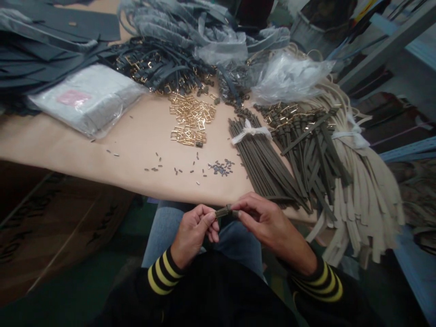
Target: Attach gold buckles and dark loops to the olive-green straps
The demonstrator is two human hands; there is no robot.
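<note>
Over my lap, just off the table's front edge, I hold a short olive-brown strap [223, 211] between both hands. My left hand [195, 229] pinches its left end, where a small glint of gold shows by the fingertips. The thumb and fingers of my right hand [267, 222] are closed on the right end, beside a small loop around the strap. Behind my right hand lies a bundle of narrow olive straps [265, 159] tied with a white strip. Small dark metal pins [221, 167] are heaped on the table near my hands.
Gold buckles [192, 113] are piled mid-table. A plastic-wrapped packet [90, 97] lies on the left, dark straps [153, 63] with buckles behind it. More olive straps [303, 145] and long beige straps [364, 190] hang over the right edge. A clear plastic bag [291, 75] sits farther back.
</note>
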